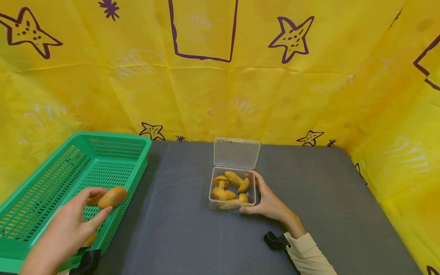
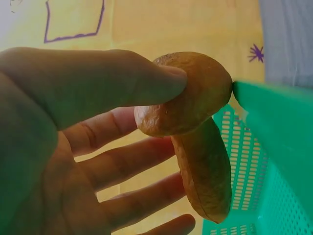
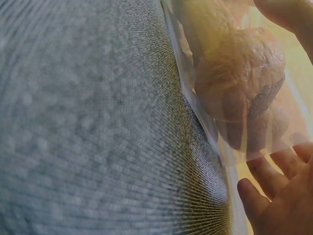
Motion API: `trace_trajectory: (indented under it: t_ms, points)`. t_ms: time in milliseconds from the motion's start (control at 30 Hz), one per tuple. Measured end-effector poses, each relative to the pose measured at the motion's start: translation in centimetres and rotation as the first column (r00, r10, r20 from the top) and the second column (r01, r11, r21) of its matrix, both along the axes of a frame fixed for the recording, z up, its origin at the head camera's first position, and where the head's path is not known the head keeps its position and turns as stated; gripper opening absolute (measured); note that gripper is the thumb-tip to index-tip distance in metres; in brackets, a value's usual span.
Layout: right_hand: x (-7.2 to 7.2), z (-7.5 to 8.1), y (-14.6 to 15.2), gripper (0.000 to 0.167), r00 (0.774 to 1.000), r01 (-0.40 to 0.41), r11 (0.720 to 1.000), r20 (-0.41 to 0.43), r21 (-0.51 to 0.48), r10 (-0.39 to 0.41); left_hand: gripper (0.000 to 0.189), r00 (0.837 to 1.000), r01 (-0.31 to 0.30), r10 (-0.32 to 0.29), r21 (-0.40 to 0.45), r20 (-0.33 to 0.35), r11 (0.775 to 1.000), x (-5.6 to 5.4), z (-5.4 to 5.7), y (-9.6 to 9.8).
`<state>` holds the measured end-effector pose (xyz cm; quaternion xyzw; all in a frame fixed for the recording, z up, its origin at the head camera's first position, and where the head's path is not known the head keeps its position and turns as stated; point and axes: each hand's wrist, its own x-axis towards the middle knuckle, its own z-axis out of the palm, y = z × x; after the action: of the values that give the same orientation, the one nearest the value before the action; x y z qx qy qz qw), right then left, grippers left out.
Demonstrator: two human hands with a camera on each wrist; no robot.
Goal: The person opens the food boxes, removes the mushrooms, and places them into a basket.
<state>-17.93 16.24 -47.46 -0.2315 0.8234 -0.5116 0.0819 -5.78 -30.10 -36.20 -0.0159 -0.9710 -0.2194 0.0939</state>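
Observation:
My left hand (image 1: 68,221) pinches a brown mushroom (image 1: 112,197) between thumb and fingers, over the right side of a green plastic basket (image 1: 141,152). In the left wrist view, the thumb presses on the cap and the stem of the mushroom (image 2: 205,171) points down. A clear plastic box (image 1: 214,206) stands on the table with its lid (image 1: 237,154) raised at the back. Several brown mushrooms (image 1: 221,194) lie inside it. My right hand (image 1: 269,202) grips the box's right side, thumb at the front corner, fingers round the far side.
Another brown piece (image 1: 90,240) shows in the near end of the basket, partly hidden by my left hand. The grey cloth-covered table (image 1: 185,236) runs back to a yellow curtain (image 1: 206,95) with sea-animal drawings, which also borders the right side.

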Motion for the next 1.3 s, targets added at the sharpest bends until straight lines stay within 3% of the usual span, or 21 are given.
trace_trajectory:
  t_ms: [233,433,733,867,933,967,1000,1133,1200,1300]
  points:
    - [0.0,-0.1,0.0,0.111,1.0,0.006,1.0,0.001,0.007,-0.006,0.047,0.995,-0.041,0.041,-0.002,0.086,0.999,0.1,0.1,-1.2]
    - [0.1,-0.2,0.0,0.11,1.0,0.008,1.0,-0.002,0.004,-0.008,0.054,0.966,-0.065,0.069,-0.024,0.248,0.998,-0.3,-0.2,-2.3]
    - [0.0,-0.3,0.0,0.111,1.0,0.008,1.0,0.005,0.002,-0.008,0.043,0.952,-0.001,0.017,-0.051,0.306,0.999,-0.5,-1.1,-2.9]
    - [0.0,-0.2,0.0,0.111,1.0,0.009,1.0,0.001,0.005,-0.009,0.041,0.93,0.014,0.003,-0.042,0.368,0.999,-0.4,-1.1,-2.9]
    - [0.0,-0.1,0.0,0.111,1.0,0.008,1.0,0.0,0.006,-0.008,0.041,0.91,0.012,0.004,-0.034,0.414,0.999,-0.4,-1.1,-2.9]
    - [0.0,-0.1,0.0,0.111,1.0,0.008,1.0,0.0,0.006,-0.008,0.042,0.893,0.0,0.008,-0.017,0.45,1.0,-0.4,-1.0,-2.8]
    - [0.0,-0.1,0.0,0.111,1.0,0.008,1.0,0.0,0.006,-0.008,0.044,0.891,0.0,0.01,-0.022,0.454,1.0,-0.4,-1.0,-2.8]
    - [0.0,0.0,0.0,0.111,1.0,0.008,1.0,-0.001,0.005,-0.008,0.054,0.894,0.005,0.011,-0.034,0.448,0.999,-0.4,-1.2,-2.7]
    - [0.0,0.0,0.0,0.11,1.0,0.006,1.0,-0.004,0.004,-0.006,0.055,0.915,0.022,0.0,-0.05,0.404,0.998,-0.4,-1.4,-2.7]
    - [0.0,0.1,-0.1,0.11,1.0,0.001,1.0,-0.008,0.002,-0.001,0.054,0.929,0.027,-0.008,-0.046,0.37,0.999,-0.4,-1.4,-2.6]
